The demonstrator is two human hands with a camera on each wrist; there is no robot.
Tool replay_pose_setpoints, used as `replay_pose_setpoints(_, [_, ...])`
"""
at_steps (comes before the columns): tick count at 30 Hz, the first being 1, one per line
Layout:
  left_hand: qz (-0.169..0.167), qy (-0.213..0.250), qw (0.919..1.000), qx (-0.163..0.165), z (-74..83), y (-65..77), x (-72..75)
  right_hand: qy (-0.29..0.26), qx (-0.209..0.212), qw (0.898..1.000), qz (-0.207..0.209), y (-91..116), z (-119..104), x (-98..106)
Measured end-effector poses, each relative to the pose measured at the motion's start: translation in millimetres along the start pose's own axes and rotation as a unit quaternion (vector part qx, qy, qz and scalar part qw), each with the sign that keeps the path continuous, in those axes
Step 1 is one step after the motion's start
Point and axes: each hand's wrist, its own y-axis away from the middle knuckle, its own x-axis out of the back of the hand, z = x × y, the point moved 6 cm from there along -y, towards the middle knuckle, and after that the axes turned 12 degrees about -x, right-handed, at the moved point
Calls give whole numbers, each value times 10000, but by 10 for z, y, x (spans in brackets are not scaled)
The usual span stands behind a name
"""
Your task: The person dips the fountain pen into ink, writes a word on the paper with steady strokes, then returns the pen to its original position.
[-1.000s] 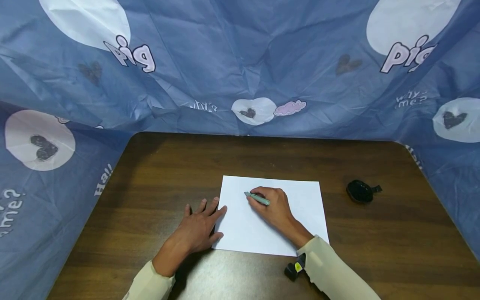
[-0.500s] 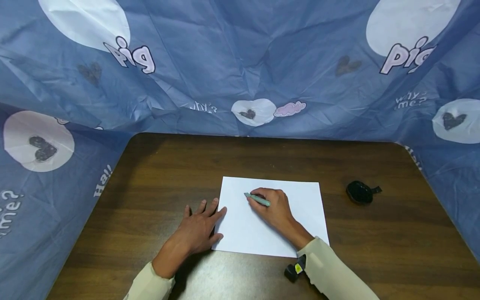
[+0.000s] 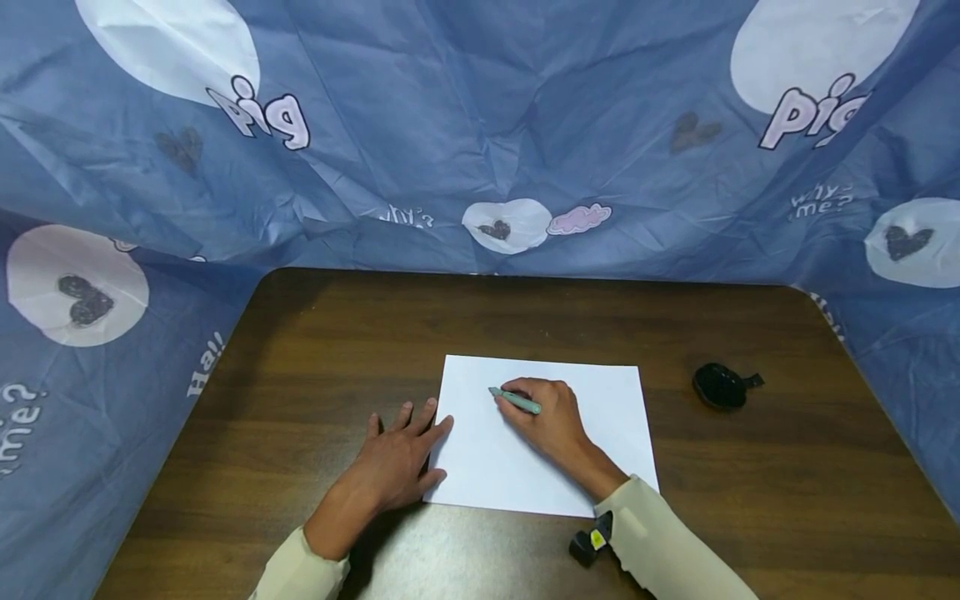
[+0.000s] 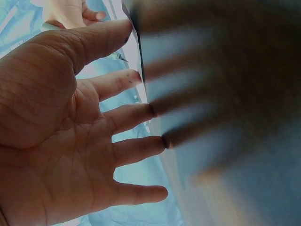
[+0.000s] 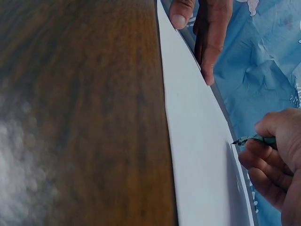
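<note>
A blank white sheet of paper (image 3: 480, 467) lies on the brown wooden table. My right hand (image 3: 551, 421) rests over it and pinches a green pen (image 3: 517, 400) between thumb and fingers. In the right wrist view, the tip of the pen (image 5: 242, 141) is right at the paper's surface. My left hand (image 3: 393, 458) lies with its fingers spread at the paper's left edge, thumb and index finger on the sheet. The left wrist view shows the left palm (image 4: 51, 141) with straight, separated fingers whose tips meet the surface.
A small black object with a short tab (image 3: 720, 386) sits on the table (image 3: 360, 333) to the right of the paper. A black wrist camera (image 3: 585, 546) shows under the right sleeve. Blue printed cloth (image 3: 390, 125) hangs behind and beside the table.
The whole head view has shifted very slightly downward. Both hands, the pen and the paper keep the same places relative to each other.
</note>
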Motion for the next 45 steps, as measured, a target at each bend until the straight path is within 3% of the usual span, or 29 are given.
replay_pose_setpoints(18, [162,6,9998,-87,12,23,5,-103,-56,9999,-11,30,49,49])
replay_pose_setpoints(28, [59,35,10000,-39,3,27,-18,-116,33,9999,39,64,101,92])
replay_pose_setpoints(45, [1,-26,10000,-30,2,-4,0,-124,-187,9997,-14,81,211,206])
